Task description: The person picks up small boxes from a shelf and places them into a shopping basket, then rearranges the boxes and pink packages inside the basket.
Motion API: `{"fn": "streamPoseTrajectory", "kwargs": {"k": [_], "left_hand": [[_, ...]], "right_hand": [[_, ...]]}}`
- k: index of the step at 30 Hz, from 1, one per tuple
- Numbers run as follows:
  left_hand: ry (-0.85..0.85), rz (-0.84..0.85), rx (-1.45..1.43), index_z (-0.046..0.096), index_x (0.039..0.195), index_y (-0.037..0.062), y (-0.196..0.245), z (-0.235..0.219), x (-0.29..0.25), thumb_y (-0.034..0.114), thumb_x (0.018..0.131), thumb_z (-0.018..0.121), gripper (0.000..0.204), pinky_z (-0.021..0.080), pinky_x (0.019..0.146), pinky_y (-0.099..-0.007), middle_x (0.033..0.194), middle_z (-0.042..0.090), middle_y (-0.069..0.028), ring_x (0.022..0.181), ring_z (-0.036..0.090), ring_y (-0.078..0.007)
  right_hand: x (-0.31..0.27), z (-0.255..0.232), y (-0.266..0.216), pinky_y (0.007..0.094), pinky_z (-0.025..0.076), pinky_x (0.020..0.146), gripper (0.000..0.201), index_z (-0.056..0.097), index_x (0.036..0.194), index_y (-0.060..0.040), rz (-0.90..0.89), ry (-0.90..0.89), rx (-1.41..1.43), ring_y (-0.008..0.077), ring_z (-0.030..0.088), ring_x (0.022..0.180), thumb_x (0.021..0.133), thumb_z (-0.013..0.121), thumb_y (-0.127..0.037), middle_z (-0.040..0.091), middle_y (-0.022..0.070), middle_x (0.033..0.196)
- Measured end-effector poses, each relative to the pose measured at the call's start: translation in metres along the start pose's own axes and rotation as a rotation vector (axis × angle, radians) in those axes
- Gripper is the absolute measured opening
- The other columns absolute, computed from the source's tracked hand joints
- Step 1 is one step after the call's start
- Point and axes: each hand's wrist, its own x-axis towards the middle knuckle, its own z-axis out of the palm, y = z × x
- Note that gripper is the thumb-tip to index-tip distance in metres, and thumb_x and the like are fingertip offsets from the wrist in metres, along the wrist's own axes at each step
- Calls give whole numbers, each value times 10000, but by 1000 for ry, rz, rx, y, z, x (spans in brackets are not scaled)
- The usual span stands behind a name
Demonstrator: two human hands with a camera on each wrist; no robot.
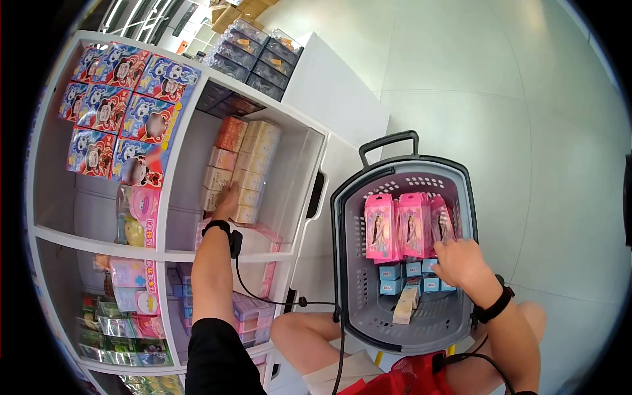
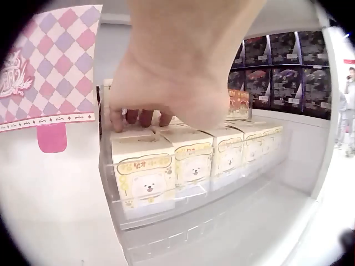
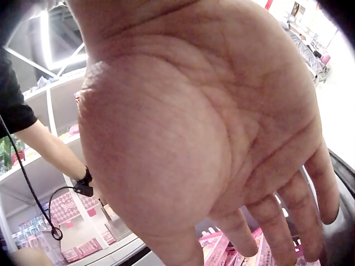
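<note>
My left hand (image 1: 228,201) reaches into a white shelf compartment, over small cream boxes (image 1: 250,178) in rows. In the left wrist view, a white dog's face shows on the front of each cream box (image 2: 145,185); the fingertips of my left hand (image 2: 166,94) point down right at the box tops, behind the front edge. My right hand (image 1: 459,265) is over the right side of a grey basket (image 1: 355,316), near pink packages (image 1: 413,227). In the right wrist view, the fingers of my right hand (image 3: 222,133) are spread and relaxed, with nothing held in the palm.
Small blue boxes (image 1: 390,286) and a few cream boxes (image 1: 403,311) lie in the basket below the pink packages. Red and blue boxes (image 1: 105,108) fill the compartment to the left. A cable (image 1: 257,296) runs from my left wrist across to the basket.
</note>
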Motion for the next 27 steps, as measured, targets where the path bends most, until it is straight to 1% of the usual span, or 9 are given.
{"fn": "streamPoseTrajectory", "kwargs": {"k": [4,10,12,13,15,19,21,24,27], "left_hand": [[-17,34,-48,432,1525,4,-9,3,14,647,972,392,849,329,1182,-494,1511,474,-296,1416,435,-447],[-13,30,-189,634,1303,-44,8,-3,2,620,964,480,762,454,1039,-480,1312,639,-294,1241,603,-431],[115,95,-137,662,1219,-69,-8,9,21,607,968,494,741,487,954,-471,1213,695,-269,1146,664,-395],[114,95,-137,662,1219,-69,-4,4,18,607,968,494,741,487,954,-471,1213,695,-269,1146,664,-395],[-119,10,-181,640,1239,-92,9,-12,7,601,986,463,758,482,967,-456,1224,697,-246,1161,661,-371],[-96,95,-174,605,1301,-97,0,1,18,589,1016,393,773,467,1018,-454,1269,679,-243,1207,636,-376],[113,126,-244,560,1357,-103,-35,41,58,592,1036,317,803,443,1065,-452,1309,654,-251,1249,604,-398],[-91,132,-562,500,1454,-55,-57,48,92,580,1061,272,781,372,1129,-406,1461,540,-241,1350,512,-356],[15,-10,-244,557,1368,-86,-12,19,50,635,1036,251,851,421,1086,-492,1320,634,-281,1263,573,-458]], "right_hand": [[0,0,0,454,513,868,347,645,1123,-82,-3,3,-20,309,714,974,924,666,-366,723,124,1019],[-1,-3,-3,457,510,859,350,647,1120,-81,-6,5,-2,312,715,983,924,671,-370,727,127,1017],[0,-3,-3,457,509,860,350,648,1119,-80,-6,2,-3,313,715,985,926,667,-370,729,127,1017],[1,-3,-3,457,508,860,349,648,1118,-79,-7,-1,-3,313,716,987,928,663,-371,731,127,1018],[2,-3,-3,456,508,862,347,649,1117,-79,-9,-5,-9,312,717,986,929,661,-370,732,127,1018],[4,1,-3,453,507,867,345,653,1119,-78,-5,0,-16,310,717,987,933,655,-368,736,125,1016],[4,0,-2,452,508,866,349,652,1124,-78,-10,5,-13,308,717,986,931,659,-368,735,123,1019],[2,-3,-2,447,509,862,357,649,1132,-79,-9,5,-6,304,717,978,925,670,-369,734,118,1019],[3,2,0,441,510,854,362,648,1131,-81,-6,11,-6,300,717,966,916,685,-369,731,113,1011]]}}
